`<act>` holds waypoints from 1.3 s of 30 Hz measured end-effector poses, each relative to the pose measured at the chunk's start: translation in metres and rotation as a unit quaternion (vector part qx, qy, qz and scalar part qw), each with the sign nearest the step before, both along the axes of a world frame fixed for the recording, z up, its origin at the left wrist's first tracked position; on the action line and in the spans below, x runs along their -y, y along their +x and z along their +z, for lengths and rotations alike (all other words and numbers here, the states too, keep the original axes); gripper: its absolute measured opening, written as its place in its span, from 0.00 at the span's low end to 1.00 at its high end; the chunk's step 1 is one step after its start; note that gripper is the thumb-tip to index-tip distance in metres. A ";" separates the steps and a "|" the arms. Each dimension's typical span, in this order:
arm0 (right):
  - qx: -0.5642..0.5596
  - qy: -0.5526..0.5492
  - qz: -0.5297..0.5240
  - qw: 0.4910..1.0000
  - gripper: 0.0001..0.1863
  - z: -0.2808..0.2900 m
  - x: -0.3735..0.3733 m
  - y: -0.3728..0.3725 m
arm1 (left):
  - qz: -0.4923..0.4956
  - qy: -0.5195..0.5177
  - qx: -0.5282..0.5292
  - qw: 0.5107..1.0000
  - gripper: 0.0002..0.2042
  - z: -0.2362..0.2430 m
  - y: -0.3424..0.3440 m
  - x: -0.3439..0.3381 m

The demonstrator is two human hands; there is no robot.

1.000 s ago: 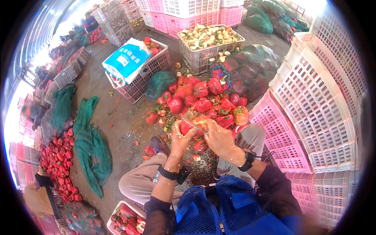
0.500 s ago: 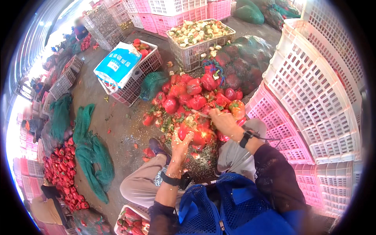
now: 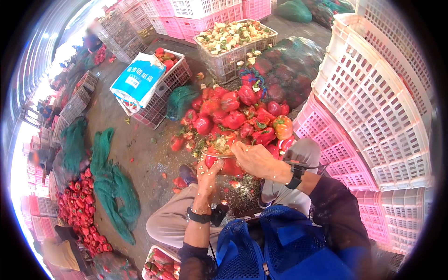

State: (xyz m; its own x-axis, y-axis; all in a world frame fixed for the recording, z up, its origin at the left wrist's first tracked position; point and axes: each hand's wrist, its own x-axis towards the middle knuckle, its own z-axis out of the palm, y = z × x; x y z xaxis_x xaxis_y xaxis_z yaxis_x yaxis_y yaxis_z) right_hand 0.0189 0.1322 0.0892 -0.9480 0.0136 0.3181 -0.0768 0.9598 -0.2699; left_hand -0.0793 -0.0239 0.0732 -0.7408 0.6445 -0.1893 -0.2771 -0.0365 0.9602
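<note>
My left hand [image 3: 207,173] is wrapped round a red bell pepper [image 3: 229,167] low in front of me, between my knees. Closed on a knife, my right hand [image 3: 255,159] is just right of the pepper. The knife's thin blade [image 3: 219,155] lies across the pepper's top, pointing left toward my left thumb; its handle is hidden in my fingers. Pale seeds cling to both hands and wrists. Right beyond my hands rises a heap of red bell peppers [image 3: 233,119], some mixed with cut green and pale scraps.
White-and-pink crates [image 3: 368,107] stack high at my right. A crate of pale pepper cores [image 3: 233,56] stands beyond the heap beside a full net sack [image 3: 298,70]. Left of it, a blue-and-white bag [image 3: 139,77] tops another crate. Green netting [image 3: 114,191] lies at left near loose peppers [image 3: 81,214].
My right hand has moved left and down, bringing the knife from above the heap onto the pepper. My left hand still holds the pepper, slightly lower and further left.
</note>
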 end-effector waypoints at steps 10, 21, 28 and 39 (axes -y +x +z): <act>0.104 0.110 -0.154 0.976 0.11 -0.072 -0.062 0.009 | 0.056 0.102 0.087 0.989 0.19 0.002 0.015 0.005; 0.031 -0.063 -0.023 0.997 0.09 0.030 0.019 -0.010 | 0.053 -0.008 -0.058 0.997 0.21 -0.002 -0.011 0.018; 0.151 -0.035 -0.111 0.982 0.11 -0.064 -0.052 -0.007 | 0.063 0.058 0.024 0.996 0.19 0.001 0.003 0.017; -0.071 -0.328 -0.137 0.932 0.13 -0.004 -0.045 0.022 | 0.112 0.162 0.074 0.978 0.17 -0.005 -0.007 0.022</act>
State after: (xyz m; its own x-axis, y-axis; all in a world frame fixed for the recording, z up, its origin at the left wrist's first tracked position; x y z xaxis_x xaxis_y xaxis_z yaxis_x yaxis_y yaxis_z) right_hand 0.0414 0.1768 0.0849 -0.8294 0.4840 0.2790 0.0663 0.5812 -0.8110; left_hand -0.0868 -0.0463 0.0683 -0.8504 0.5126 -0.1190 -0.3628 -0.4073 0.8382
